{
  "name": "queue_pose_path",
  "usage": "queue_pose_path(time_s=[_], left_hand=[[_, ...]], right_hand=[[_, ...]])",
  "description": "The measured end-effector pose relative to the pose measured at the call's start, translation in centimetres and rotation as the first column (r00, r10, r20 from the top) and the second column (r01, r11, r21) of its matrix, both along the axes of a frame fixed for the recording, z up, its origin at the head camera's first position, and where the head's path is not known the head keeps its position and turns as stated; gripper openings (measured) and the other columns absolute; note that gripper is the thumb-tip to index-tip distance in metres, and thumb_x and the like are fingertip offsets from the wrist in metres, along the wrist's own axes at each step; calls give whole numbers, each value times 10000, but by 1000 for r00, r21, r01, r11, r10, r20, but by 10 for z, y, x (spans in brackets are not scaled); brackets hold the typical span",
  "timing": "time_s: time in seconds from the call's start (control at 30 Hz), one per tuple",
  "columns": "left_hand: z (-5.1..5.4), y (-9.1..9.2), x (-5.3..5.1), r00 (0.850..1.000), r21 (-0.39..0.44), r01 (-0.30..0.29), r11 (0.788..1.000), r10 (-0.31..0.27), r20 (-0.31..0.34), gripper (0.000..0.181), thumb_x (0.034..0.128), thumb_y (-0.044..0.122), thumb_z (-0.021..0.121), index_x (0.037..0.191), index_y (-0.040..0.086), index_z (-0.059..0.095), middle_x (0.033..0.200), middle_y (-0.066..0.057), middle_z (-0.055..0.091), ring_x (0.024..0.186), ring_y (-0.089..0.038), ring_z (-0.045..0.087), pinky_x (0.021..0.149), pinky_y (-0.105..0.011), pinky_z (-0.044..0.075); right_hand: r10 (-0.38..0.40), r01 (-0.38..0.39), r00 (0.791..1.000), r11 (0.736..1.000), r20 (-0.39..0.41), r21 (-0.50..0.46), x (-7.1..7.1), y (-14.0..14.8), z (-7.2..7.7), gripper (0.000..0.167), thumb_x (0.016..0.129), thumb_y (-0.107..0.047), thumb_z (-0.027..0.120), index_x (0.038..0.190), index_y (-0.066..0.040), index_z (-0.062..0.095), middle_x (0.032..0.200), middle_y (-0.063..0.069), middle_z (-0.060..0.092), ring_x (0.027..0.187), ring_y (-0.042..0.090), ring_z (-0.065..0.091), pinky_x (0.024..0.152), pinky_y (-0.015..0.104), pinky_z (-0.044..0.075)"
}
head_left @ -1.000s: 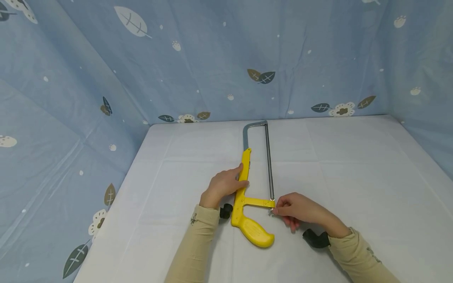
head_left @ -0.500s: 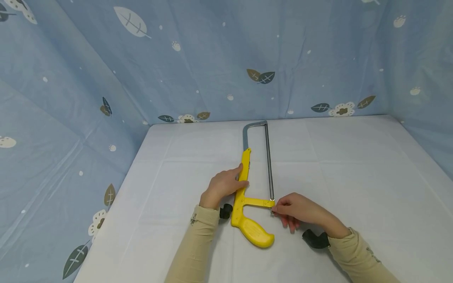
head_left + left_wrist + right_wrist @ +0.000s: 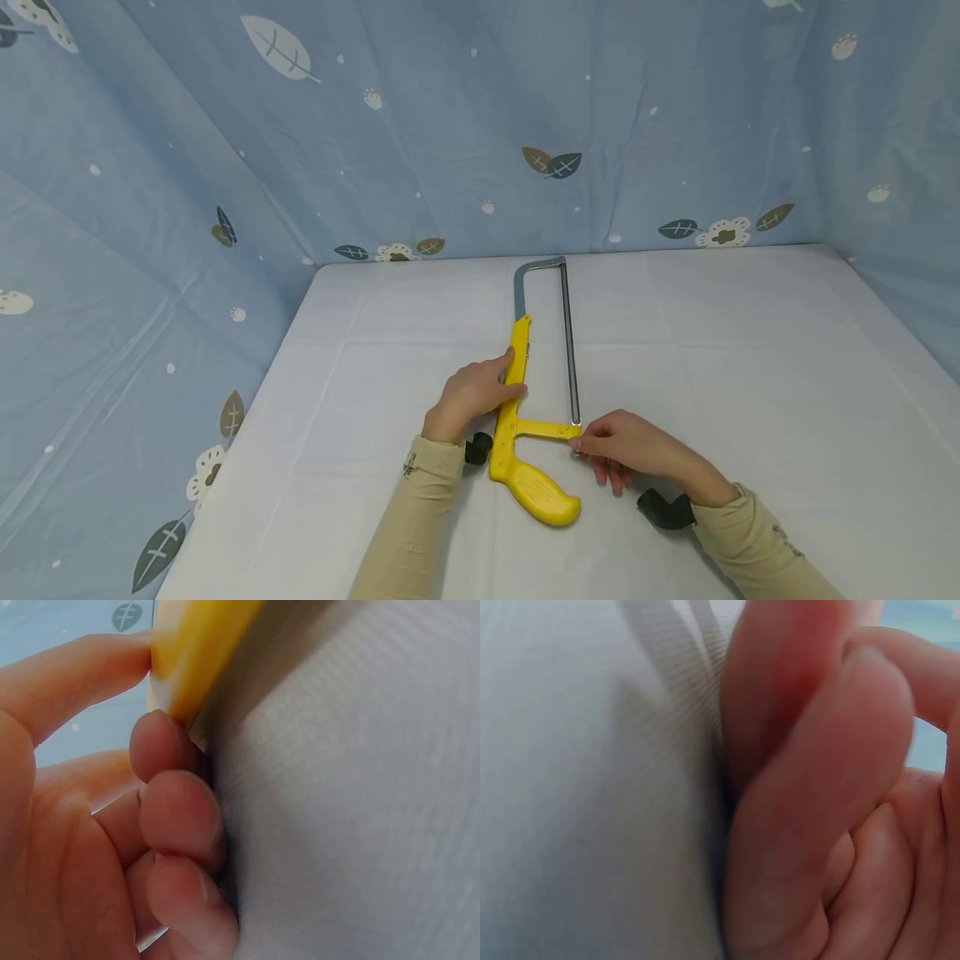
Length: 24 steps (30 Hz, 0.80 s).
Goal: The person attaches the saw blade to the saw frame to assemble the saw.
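A hacksaw [image 3: 520,335] with a yellow frame and grip [image 3: 543,496] lies flat on the white cloth, its blade [image 3: 571,350] on the right side. My left hand [image 3: 472,390] grips the yellow frame, thumb and fingers on either side. In the left wrist view, the yellow frame [image 3: 206,652] sits between the thumb and fingertips, which rest against the cloth. My right hand [image 3: 633,442] pinches the small metal wing nut [image 3: 576,454] at the blade's near end, mostly covered by the fingertips. The right wrist view shows curled fingers [image 3: 817,780] by the cloth; the nut is hidden there.
A white cloth [image 3: 750,358] covers the table under the saw. Blue patterned curtains [image 3: 450,125] hang behind and at both sides. A black wrist mount [image 3: 665,509] sits by the right cuff, and another black mount [image 3: 478,448] by the left.
The right thumb and fingertips have shifted slightly left and turned on the wing nut, covering more of it. The left hand and the hacksaw have stayed in place.
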<state>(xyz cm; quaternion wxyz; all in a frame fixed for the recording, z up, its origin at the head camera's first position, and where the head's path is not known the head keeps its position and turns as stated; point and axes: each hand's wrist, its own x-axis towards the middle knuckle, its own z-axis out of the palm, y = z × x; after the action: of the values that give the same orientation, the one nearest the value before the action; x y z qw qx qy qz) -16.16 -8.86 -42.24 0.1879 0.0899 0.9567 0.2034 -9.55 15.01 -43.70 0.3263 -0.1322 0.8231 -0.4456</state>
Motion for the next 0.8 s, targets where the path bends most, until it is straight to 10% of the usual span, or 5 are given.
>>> queue_pose_path(time_s=[0.8], left_hand=[[2,0,1,1000,15,-5,1000,5,13,690,831,491,538,1416,277,239,1348,-9,425,1077,-198,460,849,-395,374]], right_hand=[[33,-33,999,999,-21,-41,-1,6,1,247,837,-320,610,841,-74,610,565,48,558,428,197,538,403,293,432]])
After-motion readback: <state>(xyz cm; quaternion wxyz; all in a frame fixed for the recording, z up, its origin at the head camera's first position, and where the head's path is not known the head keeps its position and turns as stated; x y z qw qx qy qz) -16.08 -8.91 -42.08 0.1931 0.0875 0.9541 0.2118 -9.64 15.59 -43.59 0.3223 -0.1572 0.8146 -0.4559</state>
